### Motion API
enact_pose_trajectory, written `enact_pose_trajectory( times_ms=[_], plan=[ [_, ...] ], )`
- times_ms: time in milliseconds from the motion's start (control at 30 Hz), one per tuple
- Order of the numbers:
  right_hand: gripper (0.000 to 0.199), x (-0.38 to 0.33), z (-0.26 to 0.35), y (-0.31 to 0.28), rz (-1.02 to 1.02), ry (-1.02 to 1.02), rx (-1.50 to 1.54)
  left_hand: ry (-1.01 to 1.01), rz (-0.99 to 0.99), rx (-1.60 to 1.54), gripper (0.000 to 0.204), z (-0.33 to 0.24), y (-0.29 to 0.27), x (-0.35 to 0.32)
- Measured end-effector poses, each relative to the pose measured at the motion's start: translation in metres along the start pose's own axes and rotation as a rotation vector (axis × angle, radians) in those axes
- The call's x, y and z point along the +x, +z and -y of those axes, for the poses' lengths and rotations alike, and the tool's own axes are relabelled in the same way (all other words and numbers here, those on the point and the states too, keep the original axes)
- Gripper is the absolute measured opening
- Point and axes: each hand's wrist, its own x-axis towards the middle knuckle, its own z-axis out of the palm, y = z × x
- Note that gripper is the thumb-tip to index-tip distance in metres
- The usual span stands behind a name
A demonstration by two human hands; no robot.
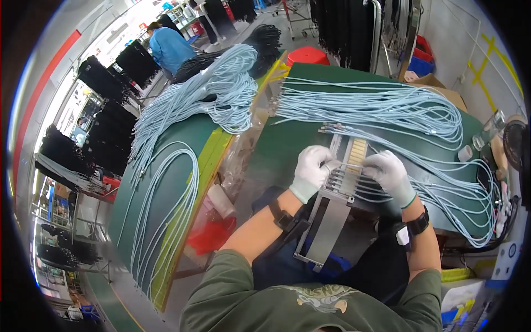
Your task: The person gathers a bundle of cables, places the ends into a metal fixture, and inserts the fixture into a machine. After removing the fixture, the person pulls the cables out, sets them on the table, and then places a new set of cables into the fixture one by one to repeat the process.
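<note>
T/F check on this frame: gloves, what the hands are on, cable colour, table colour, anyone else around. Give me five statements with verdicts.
1. Both hands wear white gloves. True: left hand, right hand.
2. The hands meet over a metal fixture with cable ends lined up on it. True.
3. The cables on the table are red. False: they are light blue.
4. The table top is green. True.
5. Nobody else is in view. False: a person in a blue top stands at the far left.

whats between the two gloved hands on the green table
In the head view, a thin light-blue cable spans from the left hand to the right hand, above a metal fixture.
</note>
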Motion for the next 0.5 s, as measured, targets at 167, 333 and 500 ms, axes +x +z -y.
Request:
enact_pose_trajectory(
  times_ms=[167, 333, 500],
  plan=[
    [0.010, 0.006, -0.001, 0.003, -0.049, -0.086, -0.179, -0.054, -0.099, -0.079, 0.016, -0.025, -0.005, 0.002],
    [0.014, 0.004, -0.007, 0.007, -0.115, -0.150, -0.333, -0.131, -0.109, -0.003, 0.015, -0.002, 0.002, -0.002],
    [0.014, 0.002, -0.001, 0.013, -0.091, -0.162, -0.419, -0.070, -0.147, 0.028, 0.013, 0.003, 0.008, -0.004]
  ],
)
